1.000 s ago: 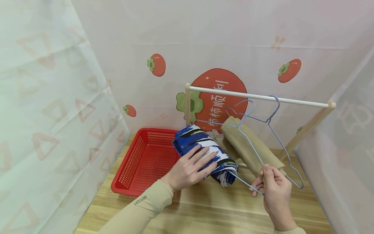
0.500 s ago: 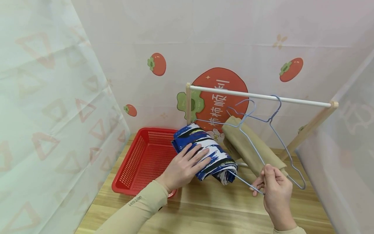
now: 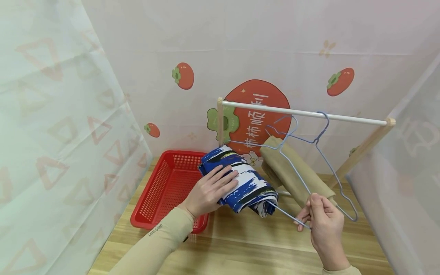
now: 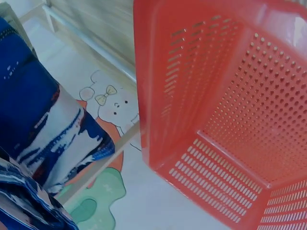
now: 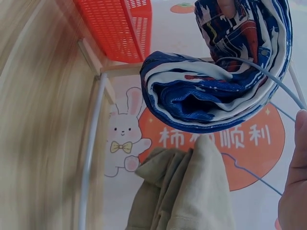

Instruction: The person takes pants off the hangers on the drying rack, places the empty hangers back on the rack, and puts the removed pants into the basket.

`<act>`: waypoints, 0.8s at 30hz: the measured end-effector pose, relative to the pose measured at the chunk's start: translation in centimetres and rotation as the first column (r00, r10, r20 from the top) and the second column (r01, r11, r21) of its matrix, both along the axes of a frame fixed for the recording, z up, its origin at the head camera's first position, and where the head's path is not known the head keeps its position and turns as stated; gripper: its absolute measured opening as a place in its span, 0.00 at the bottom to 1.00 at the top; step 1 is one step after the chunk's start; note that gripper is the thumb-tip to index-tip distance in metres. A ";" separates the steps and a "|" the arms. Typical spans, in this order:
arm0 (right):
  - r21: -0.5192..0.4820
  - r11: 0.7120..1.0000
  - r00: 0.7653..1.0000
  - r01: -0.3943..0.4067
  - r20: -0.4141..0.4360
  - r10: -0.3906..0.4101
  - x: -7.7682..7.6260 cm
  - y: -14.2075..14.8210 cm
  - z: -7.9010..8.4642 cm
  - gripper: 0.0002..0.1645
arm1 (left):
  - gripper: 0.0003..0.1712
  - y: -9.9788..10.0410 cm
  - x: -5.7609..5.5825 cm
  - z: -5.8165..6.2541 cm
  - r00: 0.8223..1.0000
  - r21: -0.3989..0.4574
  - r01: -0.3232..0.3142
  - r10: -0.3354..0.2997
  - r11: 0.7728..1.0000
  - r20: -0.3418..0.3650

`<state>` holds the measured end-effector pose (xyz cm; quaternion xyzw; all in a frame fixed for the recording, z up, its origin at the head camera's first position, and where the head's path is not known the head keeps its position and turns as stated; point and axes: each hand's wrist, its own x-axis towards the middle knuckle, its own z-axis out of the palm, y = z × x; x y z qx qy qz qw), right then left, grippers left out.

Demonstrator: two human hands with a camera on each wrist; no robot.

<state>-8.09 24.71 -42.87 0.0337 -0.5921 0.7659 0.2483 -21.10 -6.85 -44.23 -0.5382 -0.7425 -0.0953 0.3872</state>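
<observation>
Blue-and-white patterned trousers point(image 3: 247, 179), folded thick, hang over the lower bar of a blue wire hanger point(image 3: 254, 144). My left hand point(image 3: 207, 191) lies over their near left part with straight fingers on top; one of its digits point(image 5: 228, 7) shows on the inner side of the fold in the right wrist view. With my right hand point(image 3: 324, 221) I pinch the hanger at its right corner, and its hook hangs free below the rod. Close behind, a folded khaki garment point(image 3: 285, 164) drapes over a second blue hanger point(image 3: 324, 152), hooked on the rod.
A white rod point(image 3: 354, 119) on wooden posts point(image 3: 364, 152) crosses the back. The red perforated basket point(image 3: 149, 191) stands left, just beside the patterned trousers. Printed cloth walls surround the wooden table point(image 3: 247, 252) on three sides.
My left hand has slid leftward and back over the patterned trousers, whose left edge has shifted slightly left. My right hand and the hanger have stayed nearly still.
</observation>
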 end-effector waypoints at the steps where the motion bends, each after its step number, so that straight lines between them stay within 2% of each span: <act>1: 0.002 1.000 1.000 0.005 -0.001 -0.005 0.0 0.0 0.0 0.21 | 0.52 0.0 -0.1 0.0 1.000 -0.014 -0.007 0.007 1.000 0.009; 4: 0.014 1.000 1.000 0.000 -0.016 0.000 0.0 0.2 0.0 0.21 | 0.53 0.1 -0.6 0.1 0.998 -0.044 -0.024 0.026 0.999 0.052; 7: 0.020 1.000 1.000 0.005 -0.012 -0.004 0.0 0.3 -0.1 0.21 | 0.49 0.4 -0.8 0.3 0.998 -0.055 -0.017 0.020 0.998 0.054; 15: 0.103 0.992 0.998 0.069 -0.016 -0.067 0.3 0.9 0.0 0.21 | 0.34 2.1 -0.2 2.1 0.995 -0.071 0.031 -0.038 0.997 -0.092; 20: 0.116 0.988 0.995 0.103 -0.028 -0.100 0.4 1.3 -0.2 0.20 | 0.27 3.3 0.2 3.2 0.988 -0.080 0.059 -0.070 0.995 -0.138; 24: 0.108 0.984 0.989 0.144 -0.001 -0.145 0.3 1.5 -0.4 0.20 | 0.20 4.1 0.5 3.8 0.982 -0.052 0.087 -0.095 0.995 -0.162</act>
